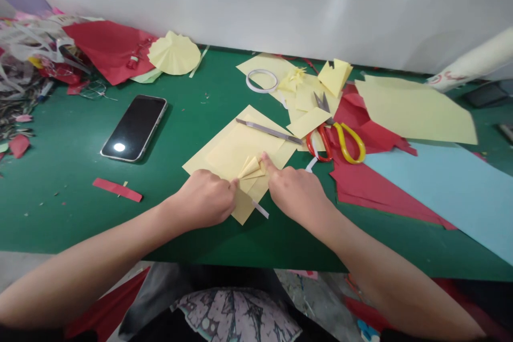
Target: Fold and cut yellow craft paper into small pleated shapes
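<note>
Folded paper lies on yellow sheets, btwn my hands. L hand is curled, thumb at its narrow tip; R hand has index out at the wide end, other fingers tucked. Can't tell if either really grips it. Metal tool on same sheets, scissors to the R, phone to the L.

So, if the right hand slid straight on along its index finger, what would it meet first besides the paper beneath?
Probably the slim metal tool lying across the yellow sheet, ahead of the right hand; depth is hard to judge.
</note>
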Action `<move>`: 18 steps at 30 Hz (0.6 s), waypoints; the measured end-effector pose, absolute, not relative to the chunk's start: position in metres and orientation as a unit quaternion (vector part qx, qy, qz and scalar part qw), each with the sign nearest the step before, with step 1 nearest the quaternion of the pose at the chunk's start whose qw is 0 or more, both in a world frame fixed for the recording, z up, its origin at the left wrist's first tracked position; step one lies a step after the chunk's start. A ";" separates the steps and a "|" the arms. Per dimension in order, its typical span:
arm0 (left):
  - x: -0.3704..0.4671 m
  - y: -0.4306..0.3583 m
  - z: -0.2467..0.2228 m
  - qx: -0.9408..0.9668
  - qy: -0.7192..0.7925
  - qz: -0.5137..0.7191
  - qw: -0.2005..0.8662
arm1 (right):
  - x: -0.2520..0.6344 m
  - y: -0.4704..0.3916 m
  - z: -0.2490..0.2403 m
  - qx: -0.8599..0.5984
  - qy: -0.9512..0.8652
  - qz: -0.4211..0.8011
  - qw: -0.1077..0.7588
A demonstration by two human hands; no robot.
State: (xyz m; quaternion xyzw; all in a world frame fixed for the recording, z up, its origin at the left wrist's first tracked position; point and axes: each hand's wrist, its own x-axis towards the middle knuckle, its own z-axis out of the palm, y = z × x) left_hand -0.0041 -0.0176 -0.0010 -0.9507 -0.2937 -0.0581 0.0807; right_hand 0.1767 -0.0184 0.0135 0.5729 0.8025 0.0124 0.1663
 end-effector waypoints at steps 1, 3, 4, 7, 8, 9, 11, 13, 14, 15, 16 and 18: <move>-0.004 -0.017 -0.002 -0.951 -0.294 -0.060 0.078 | 0.177 -0.016 0.012 0.582 0.798 0.022 0.152; -0.005 -0.016 -0.004 -0.950 -0.294 -0.072 0.074 | 0.178 -0.012 0.007 0.612 0.784 0.039 0.095; -0.005 -0.016 -0.005 -0.950 -0.293 -0.081 0.076 | 0.179 -0.009 0.006 0.618 0.784 0.044 0.045; -0.006 -0.015 -0.008 -0.947 -0.290 -0.110 0.086 | 0.182 -0.003 0.001 0.553 0.825 0.035 -0.112; -0.006 -0.015 -0.008 -0.946 -0.290 -0.118 0.090 | 0.182 -0.001 0.000 0.514 0.844 0.019 -0.148; -0.006 -0.015 -0.009 -0.944 -0.290 -0.127 0.092 | 0.183 0.000 -0.001 0.476 0.863 0.001 -0.169; -0.006 -0.015 -0.009 -0.941 -0.291 -0.142 0.096 | 0.183 0.002 -0.001 0.422 0.889 -0.032 -0.174; -0.005 -0.015 -0.009 -0.941 -0.288 -0.151 0.093 | 0.184 0.003 -0.002 0.405 0.899 -0.052 -0.158; -0.005 -0.015 -0.009 -0.942 -0.285 -0.152 0.089 | 0.184 0.003 -0.002 0.403 0.900 -0.060 -0.152; -0.005 -0.015 -0.010 -0.944 -0.283 -0.150 0.084 | 0.184 0.004 -0.002 0.403 0.901 -0.067 -0.149; -0.004 -0.016 -0.010 -0.945 -0.282 -0.144 0.078 | 0.185 0.005 -0.002 0.402 0.901 -0.074 -0.146; -0.004 -0.016 -0.010 -0.947 -0.288 -0.125 0.071 | 0.185 0.006 -0.004 0.399 0.902 -0.083 -0.142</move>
